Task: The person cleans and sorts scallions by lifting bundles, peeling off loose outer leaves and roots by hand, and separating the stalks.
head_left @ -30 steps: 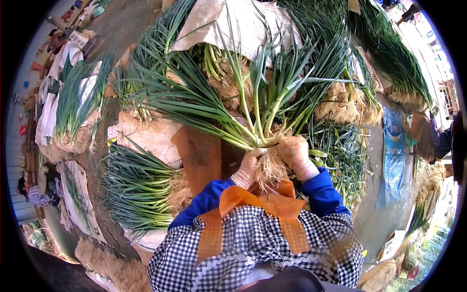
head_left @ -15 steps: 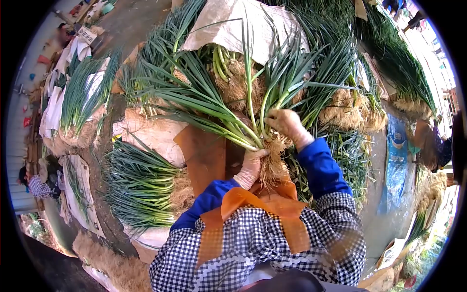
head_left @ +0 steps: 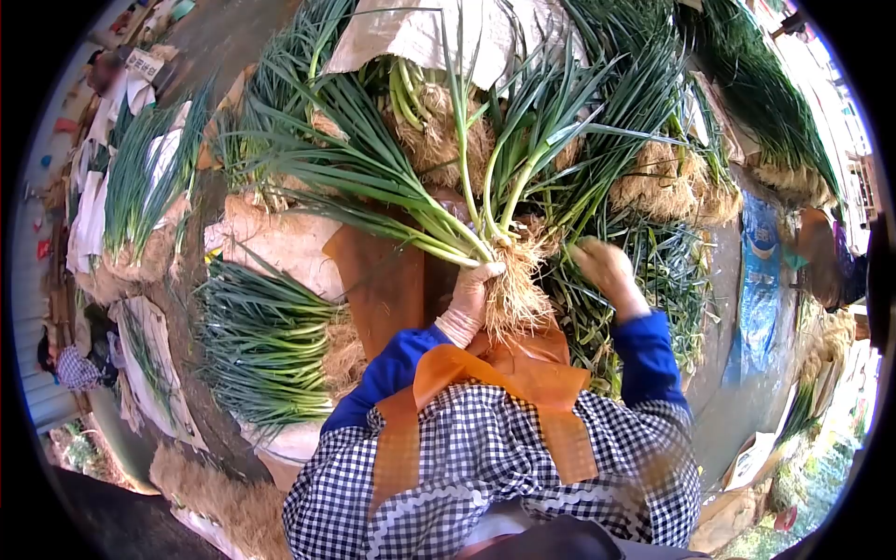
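A fanned bunch of green onions [head_left: 439,219] is gripped at its stem bases by my left hand [head_left: 471,297], its leaves pointing up and outward. Pale, tangled roots [head_left: 516,297] hang to the right of that hand. My right hand [head_left: 607,269] is apart from the bunch, to the right of the roots, over a heap of loose leaves [head_left: 667,280]. Its fingers are bent toward the roots; whether anything is between them is too small to tell.
A neat stack of green onions [head_left: 266,345] lies at left beside a pale sack [head_left: 280,245]. Rooted bundles [head_left: 658,182] lie ahead under and around a white sack [head_left: 439,37]. A blue plastic sheet [head_left: 758,280] is at right. Another person [head_left: 77,367] is at far left.
My right hand has left the bunch's stems and moved right and down, over the loose leaves. My left hand keeps its hold on the bunch.
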Motion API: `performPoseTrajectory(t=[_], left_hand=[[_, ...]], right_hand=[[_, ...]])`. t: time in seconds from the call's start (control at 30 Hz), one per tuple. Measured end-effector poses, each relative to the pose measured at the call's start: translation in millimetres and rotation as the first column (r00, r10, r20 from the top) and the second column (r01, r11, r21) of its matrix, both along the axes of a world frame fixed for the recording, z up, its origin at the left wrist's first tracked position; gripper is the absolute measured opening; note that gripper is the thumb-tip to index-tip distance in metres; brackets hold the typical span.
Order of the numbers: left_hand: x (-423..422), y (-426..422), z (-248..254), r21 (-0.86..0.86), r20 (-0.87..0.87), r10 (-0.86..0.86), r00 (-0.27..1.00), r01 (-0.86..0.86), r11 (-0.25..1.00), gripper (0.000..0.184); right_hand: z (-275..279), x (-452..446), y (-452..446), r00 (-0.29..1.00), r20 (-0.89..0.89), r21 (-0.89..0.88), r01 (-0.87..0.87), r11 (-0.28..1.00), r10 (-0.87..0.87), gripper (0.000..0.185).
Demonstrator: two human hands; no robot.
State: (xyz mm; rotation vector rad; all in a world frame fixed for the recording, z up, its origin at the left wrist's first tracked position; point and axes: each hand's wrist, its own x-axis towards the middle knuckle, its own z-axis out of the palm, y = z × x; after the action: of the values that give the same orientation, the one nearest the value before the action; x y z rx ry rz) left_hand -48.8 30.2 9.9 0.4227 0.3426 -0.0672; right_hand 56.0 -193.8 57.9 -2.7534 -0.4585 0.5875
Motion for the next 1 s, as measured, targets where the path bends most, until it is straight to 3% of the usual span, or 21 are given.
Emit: performPoseTrajectory(t=[0.03, 0.1, 0.2, 0.23, 0.3, 0.37, 0.4, 0.43, 0.47, 0.5, 0.57, 0.6, 0.63, 0.7, 0.73, 0.8, 0.83, 0.87, 0.9, 0.93, 1.0], left_hand=[[-0.1, 1.3, -12.7, 0.022, -0.005, -0.023, 1.0, 0.023, 0.999, 0.041], [0.8, 1.4, -12.6, 0.095, -0.007, 0.012, 1.0, -0.012, 0.995, 0.042], [-1.4, 3.7, 15.1, -0.193, -0.076, -0.064, 0.995, 0.048, 0.98, 0.041], [-2.2, 4.2, 25.1, -0.284, -0.079, -0.098, 0.992, 0.072, 0.956, 0.043], [-3.3, 3.6, 25.0, -0.244, 0.016, -0.025, 1.0, 0.028, 0.969, 0.043], [-4.4, 7.2, 20.4, -0.275, -0.014, -0.073, 0.997, 0.066, 0.959, 0.043], [-7.3, 8.2, 18.2, -0.311, -0.039, -0.127, 0.991, 0.108, 0.944, 0.044], [-7.0, 7.0, 16.5, -0.239, -0.055, -0.082, 0.995, 0.067, 0.969, 0.044], [-5.4, 5.4, 18.7, -0.229, -0.033, -0.051, 0.998, 0.042, 0.973, 0.044], [-3.8, 4.4, 21.2, -0.221, -0.007, -0.014, 1.0, 0.012, 0.975, 0.044], [-2.8, 6.7, 28.0, -0.277, 0.059, -0.05, 0.997, 0.064, 0.959, 0.043], [-2.2, 6.0, 23.4, -0.247, 0.018, -0.018, 1.0, 0.022, 0.969, 0.044], [-3.1, 8.8, 14.1, -0.254, 0.018, -0.01, 1.0, 0.014, 0.967, 0.044], [-6.3, 15.8, -4.1, -0.388, 0.0, -0.142, 0.99, 0.131, 0.912, 0.045], [-5.8, 14.1, 7.2, -0.396, -0.009, -0.151, 0.988, 0.135, 0.908, 0.045], [-5.0, 12.6, 8.5, -0.36, 0.003, -0.142, 0.99, 0.133, 0.923, 0.045], [-3.8, 12.4, 8.7, -0.321, 0.007, -0.117, 0.993, 0.113, 0.94, 0.045], [-3.0, 11.3, 11.3, -0.314, 0.006, -0.099, 0.995, 0.096, 0.945, 0.045], [-3.5, 11.7, 13.8, -0.305, 0.007, -0.095, 0.995, 0.092, 0.948, 0.045], [-3.7, 13.1, 16.6, -0.31, -0.002, -0.126, 0.992, 0.119, 0.943, 0.044], [-6.3, 15.3, 17.3, -0.289, -0.043, -0.15, 0.988, 0.131, 0.948, 0.04]], right_hand=[[9.9, 6.8, 33.4, 0.998, -0.027, 0.269, 0.059, 0.961, -0.053, 0.048], [17.6, 14.4, 82.8, 0.922, -0.388, 0.647, 0.265, 0.715, 0.01, 0.056], [-15.4, 32.3, 108.6, 0.761, -0.646, 0.654, 0.509, 0.56, 0.063, 0.049], [-70.9, 41.1, 108.8, 0.599, -0.79, 0.605, 0.728, 0.323, 0.131, 0.043], [-19.5, 10.8, 140.0, 0.422, -0.865, 0.409, 0.906, -0.104, 0.273, 0.04], [-48.9, 12.3, 143.4, 0.58, -0.797, 0.568, 0.815, -0.119, 0.169, 0.027], [-51.9, 8.7, 132.8, 0.798, -0.603, 0.782, 0.591, 0.197, 0.0, 0.027], [-53.1, 5.6, 119.1, 0.975, -0.221, 0.828, 0.177, 0.532, 0.02, 0.03], [-37.3, 0.8, 109.6, 0.972, 0.221, 0.623, -0.201, 0.756, 0.077, 0.033], [-34.0, -9.6, 95.3, 0.993, -0.094, 0.715, 0.018, 0.699, 0.07, 0.033], [-27.5, -30.7, 66.4, 0.747, -0.664, 0.624, 0.571, 0.534, -0.022, 0.032], [3.7, -34.0, 41.3, 0.694, -0.72, 0.553, 0.596, 0.583, -0.026, 0.028], [-4.1, -38.2, 14.7, 0.819, -0.565, 0.599, 0.493, 0.631, -0.103, 0.025], [-24.1, -26.7, -56.2, 0.737, -0.675, 0.445, 0.439, 0.781, -0.03, 0.03], [-78.3, -21.3, -97.2, 0.937, -0.343, 0.192, 0.009, 0.981, 0.058, 0.034], [-93.1, -4.9, -90.6, 0.936, -0.117, -0.272, -0.352, 0.896, 0.332, 0.044], [-55.4, 8.5, -36.8, 0.91, -0.208, -0.298, -0.409, 0.862, 0.36, 0.049], [-20.7, 5.4, 4.7, 0.921, -0.377, 0.214, -0.01, 0.977, 0.092, 0.047], [-0.8, 5.1, 37.2, 0.781, -0.623, 0.551, 0.475, 0.686, -0.04, 0.045], [-30.6, 9.5, 55.9, 0.854, -0.502, 0.737, 0.339, 0.585, 0.137, 0.042], [-51.3, 2.9, 90.9, 0.822, -0.477, 0.856, 0.354, 0.376, 0.312, 0.036]])
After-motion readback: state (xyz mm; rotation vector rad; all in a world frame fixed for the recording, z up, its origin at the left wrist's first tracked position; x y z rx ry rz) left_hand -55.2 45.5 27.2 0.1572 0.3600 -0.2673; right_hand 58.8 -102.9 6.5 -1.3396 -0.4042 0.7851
